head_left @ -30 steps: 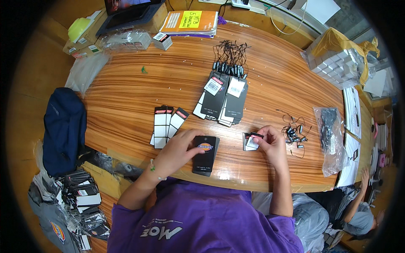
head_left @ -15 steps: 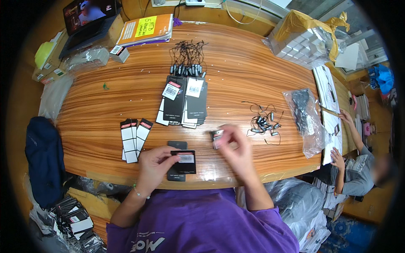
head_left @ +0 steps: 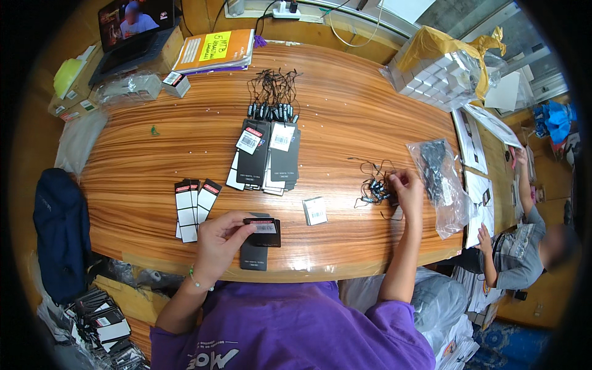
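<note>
My left hand [head_left: 223,242] is closed on black hang tags [head_left: 266,237], a barcode label showing on top, pinched between thumb and fingers. Below them a dark grey tag [head_left: 253,259] lies flat on the table. Out to the right, my right hand [head_left: 408,190] pinches at the edge of a loose pile of black tag strings [head_left: 375,190] with small pale-ended fasteners; its fingertips seem to be on one string. Between my hands rests a small stack of white barcode cards [head_left: 316,211].
Strung grey tags [head_left: 253,160] lie ahead, and white-panelled tags [head_left: 185,206] at left. A plastic bag of black strings [head_left: 439,185] is at right. Farther back stand a laptop [head_left: 132,37], an orange folder [head_left: 213,50] and wrapped white boxes [head_left: 431,71]. Another person [head_left: 518,246] handles white sheets at right.
My right hand has moved from beside the small barcode cards, now lying on the table, rightward to the string pile. My left hand still holds the tags. The other person has raised a white sheet.
</note>
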A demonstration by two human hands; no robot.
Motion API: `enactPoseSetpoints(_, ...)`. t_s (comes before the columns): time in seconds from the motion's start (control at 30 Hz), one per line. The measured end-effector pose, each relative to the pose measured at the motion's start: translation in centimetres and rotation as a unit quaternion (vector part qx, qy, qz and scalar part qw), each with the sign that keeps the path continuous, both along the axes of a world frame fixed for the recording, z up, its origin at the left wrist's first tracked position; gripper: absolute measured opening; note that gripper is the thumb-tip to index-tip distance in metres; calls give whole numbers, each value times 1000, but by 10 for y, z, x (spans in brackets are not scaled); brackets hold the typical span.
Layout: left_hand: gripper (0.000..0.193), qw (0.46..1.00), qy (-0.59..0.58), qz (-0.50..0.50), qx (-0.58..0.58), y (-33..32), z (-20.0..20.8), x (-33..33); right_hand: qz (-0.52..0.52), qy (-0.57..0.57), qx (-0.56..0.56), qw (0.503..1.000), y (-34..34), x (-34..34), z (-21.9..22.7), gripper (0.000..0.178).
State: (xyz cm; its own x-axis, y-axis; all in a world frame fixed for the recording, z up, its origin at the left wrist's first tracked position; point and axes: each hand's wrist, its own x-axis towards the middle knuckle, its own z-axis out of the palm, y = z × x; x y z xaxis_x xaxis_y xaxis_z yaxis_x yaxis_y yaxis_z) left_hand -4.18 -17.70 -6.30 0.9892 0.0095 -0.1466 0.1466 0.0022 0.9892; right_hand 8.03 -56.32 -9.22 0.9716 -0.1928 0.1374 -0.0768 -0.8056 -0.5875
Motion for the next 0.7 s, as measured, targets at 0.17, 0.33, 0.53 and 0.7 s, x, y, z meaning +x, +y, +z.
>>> enactPoseSetpoints(0.17, 12, 998, -33, -55, 21, 0, 10, 5, 74, -4, 322, 944, 29, -10, 63, 4)
enactPoseSetpoints(0.33, 14, 968, -190, -143, 80, -17, 44, 24, 345, 60, 160, 923, 109, -26, 124, 18)
enactPoseSetpoints(0.53, 14, 968, -146, -187, 76, -22, 56, 28, 498, 96, 185, 842, 181, -25, 139, 17)
enactPoseSetpoints(0.7, 12, 992, -82, -97, 24, -4, 58, 21, 492, 220, 524, 659, 183, -2, 125, 14)
